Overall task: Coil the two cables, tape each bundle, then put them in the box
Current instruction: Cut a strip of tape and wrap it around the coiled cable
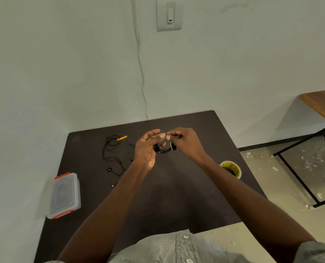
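Coiled cable: black cable wound into a small round bundle [162, 149], held in the air above the middle of the dark table, between the two hands; a yellow strip of tape [170, 145] crosses its right side.
Left hand: left hand [145, 149] raised with the palm facing right, thumb and fingers curled toward the top of the black bundle and pinching it near the fingertips.
Right hand: right hand [184, 141] opposite the left, fingers curled, thumb and forefinger pinching a small bit at the top of the bundle; whether that bit is tape or cable cannot be told.
Second cable: thin black loose cable [113, 154] lying uncoiled in irregular loops on the table, left of the hands; a small yellow tag [122, 138] lies at its far end.
Tape roll: yellow roll of adhesive tape [231, 168] lying on the table near the right edge, partly hidden behind the right forearm, well apart from the bundle.
Box: clear plastic rectangular box with red clips [65, 195], lid on, at the left edge of the table, well apart from both cables.
Table: dark brown square table [176, 196] set against a pale wall.
Surroundings: white wall switch plate [169, 14] above the table; a white wall cord [141, 73] runs down the wall; corner of a wooden table with black legs [321, 105] at right.
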Tool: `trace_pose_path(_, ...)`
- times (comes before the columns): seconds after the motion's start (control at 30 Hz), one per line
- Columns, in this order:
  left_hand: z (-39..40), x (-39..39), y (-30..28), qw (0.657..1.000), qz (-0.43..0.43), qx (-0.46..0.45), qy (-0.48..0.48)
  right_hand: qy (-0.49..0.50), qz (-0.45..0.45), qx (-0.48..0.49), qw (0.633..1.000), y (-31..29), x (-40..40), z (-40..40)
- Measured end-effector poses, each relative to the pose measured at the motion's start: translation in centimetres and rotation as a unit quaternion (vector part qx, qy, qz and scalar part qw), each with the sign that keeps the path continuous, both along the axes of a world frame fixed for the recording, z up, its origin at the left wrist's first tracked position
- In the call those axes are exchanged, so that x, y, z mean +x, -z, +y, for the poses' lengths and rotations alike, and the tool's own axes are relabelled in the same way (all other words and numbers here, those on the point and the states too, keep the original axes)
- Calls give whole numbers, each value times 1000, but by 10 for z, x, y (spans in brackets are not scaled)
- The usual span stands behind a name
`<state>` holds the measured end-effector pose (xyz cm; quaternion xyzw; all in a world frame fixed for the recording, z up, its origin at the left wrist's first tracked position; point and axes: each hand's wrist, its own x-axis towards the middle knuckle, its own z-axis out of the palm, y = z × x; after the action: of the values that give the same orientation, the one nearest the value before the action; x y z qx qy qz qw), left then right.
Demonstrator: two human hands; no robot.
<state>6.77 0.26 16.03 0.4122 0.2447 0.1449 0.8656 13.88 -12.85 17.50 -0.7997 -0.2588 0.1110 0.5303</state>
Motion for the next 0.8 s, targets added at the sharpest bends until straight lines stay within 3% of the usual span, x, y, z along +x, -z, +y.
trace_pose_path(0.2,3,-2,5,999,26,18,23,-31,-58,-94,993,4,3,9)
trace_pose_path(0.3,7,-5,10,994,78,59,52,-36,0,-115,993,11,6,11)
trace_pose_path(0.5,12,-9,26,987,151,60,16,-50,236,30,970,29,11,4)
trace_pose_path(0.6,10,-6,34,987,157,27,3,-58,250,54,965,43,11,4)
trace_pose_path(0.8,9,4,62,980,196,-8,3,20,208,1,978,77,18,20)
